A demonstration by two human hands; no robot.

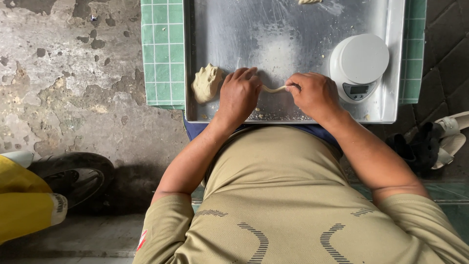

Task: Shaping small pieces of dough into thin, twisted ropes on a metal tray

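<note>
A thin rope of pale dough [274, 89] stretches between my two hands over a metal tray [273, 29]. My left hand [238, 95] lies curled over the rope's left end, pressing it on the tray. My right hand [315, 95] pinches the rope's right end between its fingers. A lump of the same pale dough [207, 83] rests on the tray's left side, just left of my left hand. One more small dough piece [309, 2] shows at the tray's far edge.
A white round kitchen scale [359, 66] stands on the tray's right side, close to my right hand. A green checked cloth [162, 49] lies under the tray. Cracked concrete floor lies at left, with a scooter wheel [73, 178] and sandals [452, 137] nearby.
</note>
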